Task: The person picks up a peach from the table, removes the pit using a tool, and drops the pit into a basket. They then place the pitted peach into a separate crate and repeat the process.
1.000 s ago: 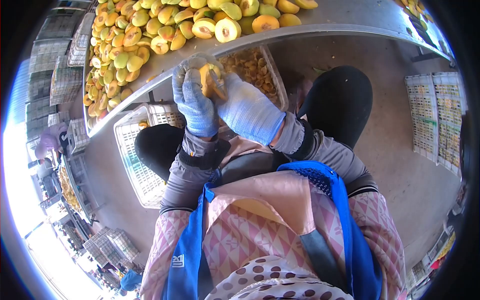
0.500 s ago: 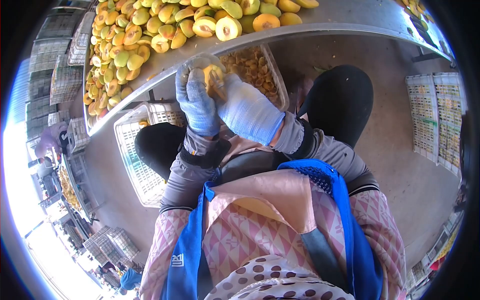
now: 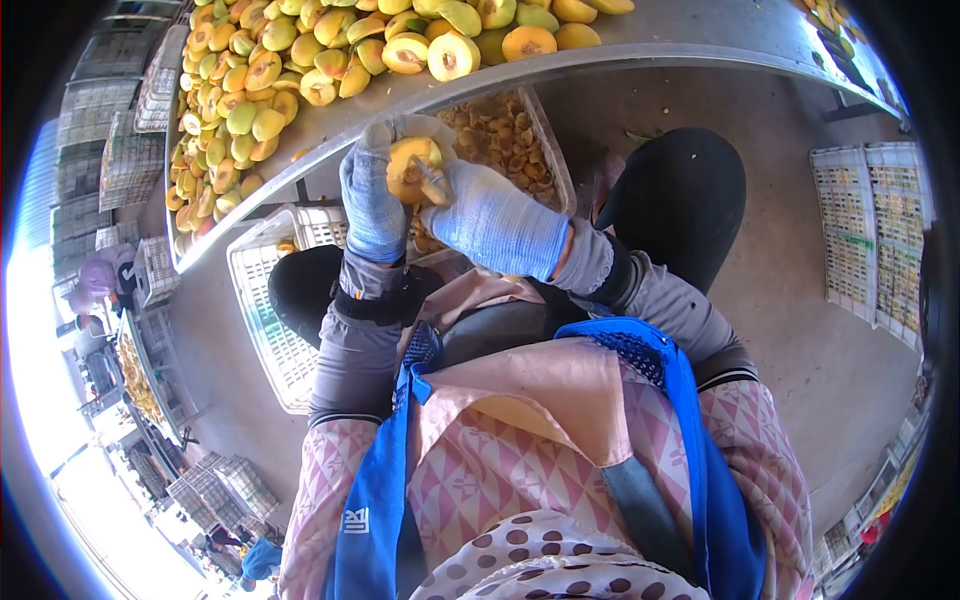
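My left hand (image 3: 374, 205), in a pale blue knit glove, is closed around a yellow peach half (image 3: 408, 166) above the table's front edge. The cut side shows in part. My right hand (image 3: 495, 220), gloved alike, grips a small metal pitting tool (image 3: 434, 187) whose tip touches the fruit; its handle is hidden in my fist. Many cut peach halves (image 3: 262, 75) are heaped on the metal table (image 3: 660, 35) just beyond my hands. Below them stands a bin (image 3: 547, 150) of brownish-orange scraps or pits.
A white basket (image 3: 285, 345) stands on the floor at my left knee. Stacked crates (image 3: 872, 235) stand to the right, and more crates (image 3: 130, 160) line the left. Another person (image 3: 97, 280) is at a further table on the left. My knees flank the bin.
My left hand has moved slightly left and turned, so more of the peach half shows. The tool in my right hand is now more visible against the fruit.
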A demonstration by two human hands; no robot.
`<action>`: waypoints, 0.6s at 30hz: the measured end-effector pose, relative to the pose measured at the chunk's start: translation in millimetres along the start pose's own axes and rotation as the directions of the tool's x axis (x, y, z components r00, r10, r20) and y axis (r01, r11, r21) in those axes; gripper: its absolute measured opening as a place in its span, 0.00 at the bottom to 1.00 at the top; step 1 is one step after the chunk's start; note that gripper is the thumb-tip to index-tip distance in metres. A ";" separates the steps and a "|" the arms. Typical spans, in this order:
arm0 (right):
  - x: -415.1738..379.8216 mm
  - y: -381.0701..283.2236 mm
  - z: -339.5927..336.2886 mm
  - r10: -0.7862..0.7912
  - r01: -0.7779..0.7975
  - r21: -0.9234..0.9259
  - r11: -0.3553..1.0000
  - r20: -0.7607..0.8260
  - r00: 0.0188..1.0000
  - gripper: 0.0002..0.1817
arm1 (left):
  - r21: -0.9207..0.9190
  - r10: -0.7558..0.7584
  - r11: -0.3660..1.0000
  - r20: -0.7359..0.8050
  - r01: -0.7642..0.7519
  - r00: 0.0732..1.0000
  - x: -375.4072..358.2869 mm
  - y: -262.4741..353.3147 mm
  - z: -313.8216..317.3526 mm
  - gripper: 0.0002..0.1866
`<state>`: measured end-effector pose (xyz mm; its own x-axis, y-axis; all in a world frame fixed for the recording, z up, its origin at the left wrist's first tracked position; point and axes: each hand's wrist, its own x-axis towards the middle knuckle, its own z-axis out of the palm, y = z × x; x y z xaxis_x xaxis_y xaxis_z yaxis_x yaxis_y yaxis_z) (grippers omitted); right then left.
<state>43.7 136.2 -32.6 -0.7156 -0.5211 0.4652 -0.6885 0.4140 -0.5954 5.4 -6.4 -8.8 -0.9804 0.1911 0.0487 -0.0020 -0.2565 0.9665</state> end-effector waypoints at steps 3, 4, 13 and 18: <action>3.5 -12.4 9.0 0.400 -0.369 0.323 0.872 -0.035 0.916 0.11 | 0.065 0.092 0.995 -0.180 -0.082 0.979 -1.7 -1.5 11.1 0.21; 1.9 -10.1 11.8 0.407 -0.398 0.258 0.880 0.018 0.913 0.12 | 0.126 0.109 0.988 -0.182 -0.087 0.977 0.3 -8.5 4.9 0.21; -1.3 -0.1 17.6 0.258 -0.258 0.150 0.955 0.018 0.966 0.09 | 0.426 0.256 0.888 -0.142 -0.174 0.956 0.2 -8.7 2.8 0.20; -0.1 3.6 8.6 -0.102 0.107 -0.164 0.981 0.037 0.994 0.10 | 0.383 0.229 0.911 -0.160 -0.153 0.960 1.6 -3.5 8.7 0.21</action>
<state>42.3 131.3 -40.4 -0.6364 -0.5880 0.4992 -0.7712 0.4726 -0.4265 5.6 3.0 -9.9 -0.9733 -0.0265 0.2279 0.2242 0.1000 0.9694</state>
